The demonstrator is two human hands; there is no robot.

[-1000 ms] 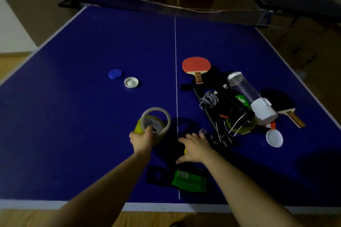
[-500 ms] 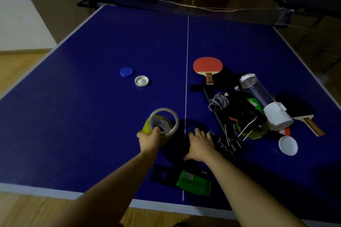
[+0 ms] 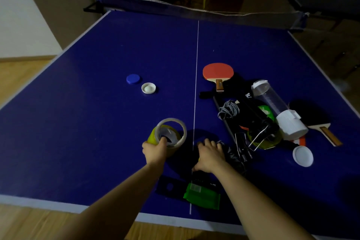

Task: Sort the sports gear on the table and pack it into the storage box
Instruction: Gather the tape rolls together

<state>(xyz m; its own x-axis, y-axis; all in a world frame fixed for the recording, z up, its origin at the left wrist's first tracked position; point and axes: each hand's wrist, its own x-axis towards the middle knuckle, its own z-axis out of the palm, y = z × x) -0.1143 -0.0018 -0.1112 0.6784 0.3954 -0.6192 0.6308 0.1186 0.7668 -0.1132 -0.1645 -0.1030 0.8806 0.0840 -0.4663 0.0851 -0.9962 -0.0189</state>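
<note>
Left hand [image 3: 154,151] gripping canister [image 3: 169,135], right hand [image 3: 209,155] beside

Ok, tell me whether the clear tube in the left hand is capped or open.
Open: the clear tube shows a bare round mouth, no cap.

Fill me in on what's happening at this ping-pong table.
A person is sorting sports gear on the blue table. Their left hand holds an open clear canister with a yellow label; the right hand rests on dark items near the centre line. A red paddle, a clear tube, cords and three loose caps lie around. No storage box is in view.
</note>
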